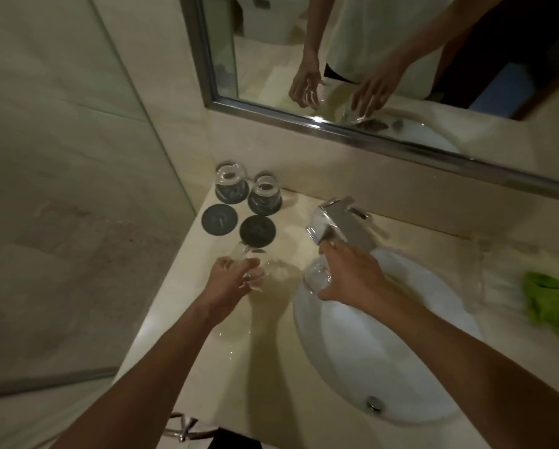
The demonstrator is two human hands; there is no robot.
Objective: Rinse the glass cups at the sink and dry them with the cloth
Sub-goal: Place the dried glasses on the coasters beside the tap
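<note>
Head view: each hand's grip curls round a glass cup, left hand over counter, right hand over sink.

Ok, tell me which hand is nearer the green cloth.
Right. The right hand holds a glass cup over the sink's back edge, with the green cloth across the basin on its right. The left hand is farther left over the counter, holding another cup.

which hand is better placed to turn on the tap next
Right, probably. The right hand holds a glass cup over the sink, fingertips beside the faucet. The left hand grips another cup over the counter, farther away.
</note>
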